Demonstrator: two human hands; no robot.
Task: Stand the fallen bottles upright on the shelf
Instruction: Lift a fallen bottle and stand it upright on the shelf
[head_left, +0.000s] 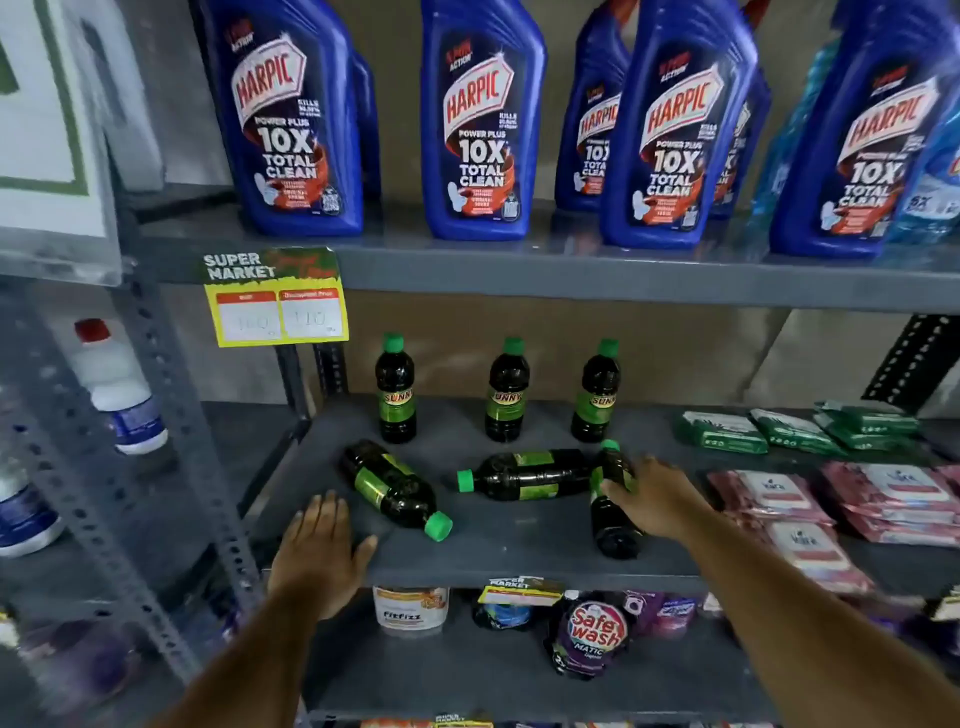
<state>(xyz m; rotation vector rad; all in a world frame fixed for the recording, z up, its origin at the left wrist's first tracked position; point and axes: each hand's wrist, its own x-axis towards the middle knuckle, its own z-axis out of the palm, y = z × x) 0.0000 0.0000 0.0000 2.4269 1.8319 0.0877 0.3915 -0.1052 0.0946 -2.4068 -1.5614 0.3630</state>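
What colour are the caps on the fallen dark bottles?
Green, as on the left fallen dark bottle's cap; head view shows it best.

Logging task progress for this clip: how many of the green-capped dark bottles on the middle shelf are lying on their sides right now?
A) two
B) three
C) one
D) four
B: three lie down, the left fallen bottle, the middle fallen bottle and the right fallen bottle under the right hand; three more stand behind them.

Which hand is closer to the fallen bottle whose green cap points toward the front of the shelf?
Left. The left hand rests flat on the shelf edge just left of that bottle, not touching it. The right hand lies across a different fallen bottle farther right.
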